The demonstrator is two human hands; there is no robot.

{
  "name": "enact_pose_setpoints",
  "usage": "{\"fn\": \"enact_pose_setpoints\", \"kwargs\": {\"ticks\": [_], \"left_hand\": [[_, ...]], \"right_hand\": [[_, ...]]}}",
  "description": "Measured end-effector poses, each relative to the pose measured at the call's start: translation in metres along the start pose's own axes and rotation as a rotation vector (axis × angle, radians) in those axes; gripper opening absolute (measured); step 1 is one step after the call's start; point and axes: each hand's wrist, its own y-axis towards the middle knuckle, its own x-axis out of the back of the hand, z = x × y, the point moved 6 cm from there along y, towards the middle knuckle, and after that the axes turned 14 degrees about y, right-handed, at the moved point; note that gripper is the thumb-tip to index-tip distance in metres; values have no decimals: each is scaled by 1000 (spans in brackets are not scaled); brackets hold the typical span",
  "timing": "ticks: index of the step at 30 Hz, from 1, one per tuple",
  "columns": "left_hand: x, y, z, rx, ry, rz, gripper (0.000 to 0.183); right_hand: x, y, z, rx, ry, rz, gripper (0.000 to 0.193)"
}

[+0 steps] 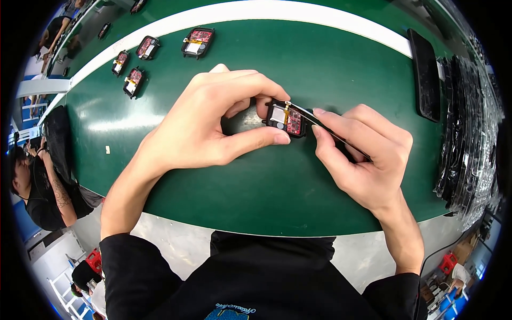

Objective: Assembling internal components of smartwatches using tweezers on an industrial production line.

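Note:
A small black device casing (pixel 286 118) with a red circuit board, a silvery rectangular part and a yellowish ribbon sits just above the green table. My left hand (pixel 213 120) grips it, thumb along the near edge and fingers at the far edge. Between the thumb and fingers of my right hand (pixel 368 146) is a pair of thin tweezers (pixel 304 110). Their tips reach the casing's far edge, by the ribbon's upper end. Whether they pinch anything there is too small to tell.
Several similar open casings (pixel 198 42) lie at the far left of the green table (pixel 256 197). A black phone-like slab (pixel 424 74) rests at the far right, beside a stack of clear plastic-wrapped black items (pixel 469 138). Another person (pixel 45 181) sits at the left.

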Motion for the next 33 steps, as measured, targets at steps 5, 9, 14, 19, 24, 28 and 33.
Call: {"fn": "enact_pose_setpoints", "kwargs": {"ticks": [5,9,14,19,24,28,33], "left_hand": [[0,1,-1,-12,6,0,51],[4,0,4,-30,19,21,52],[3,4,12,-92,-91,137,56],[4,3,13,-117,-76,142,55],[3,3,11,-112,-56,151,52],[2,2,12,-128,-59,156,51],[-1,2,9,-123,-25,163,49]], "right_hand": [[-2,0,1,30,-14,1,25],[-2,0,-3,-37,119,18,22],[2,3,-8,-202,233,48,16],[3,4,-9,-207,216,73,15],[2,4,-9,-220,226,85,15],[2,4,-9,-224,218,86,14],[0,2,-11,-243,236,99,16]]}}
